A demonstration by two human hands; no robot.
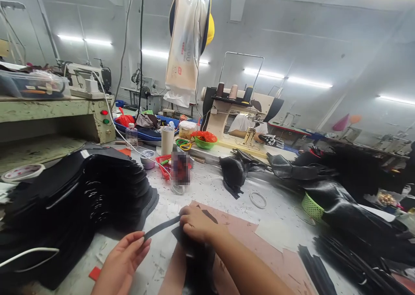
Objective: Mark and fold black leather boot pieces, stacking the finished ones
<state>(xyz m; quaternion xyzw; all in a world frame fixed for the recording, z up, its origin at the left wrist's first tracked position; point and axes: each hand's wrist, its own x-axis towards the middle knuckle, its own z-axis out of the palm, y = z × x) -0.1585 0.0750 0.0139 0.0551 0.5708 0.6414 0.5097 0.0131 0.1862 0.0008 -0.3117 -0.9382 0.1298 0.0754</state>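
My left hand pinches the free end of a narrow dark strip between thumb and fingertips. The strip runs up to my right hand, whose curled fingers close over its other end. Beneath my right hand and forearm lies a black leather piece, partly covered by them. A dark pointed corner shows just beyond the right knuckles. Both rest over a pinkish-brown board on the white worktable. What exactly lies under the right fingertips is hidden.
A tall stack of black cut pieces stands left. Black leather pieces and a bundle of dark strips lie right. A sewing machine, red basket, white tumbler and green bowl stand beyond. Someone's arm shows behind the machine.
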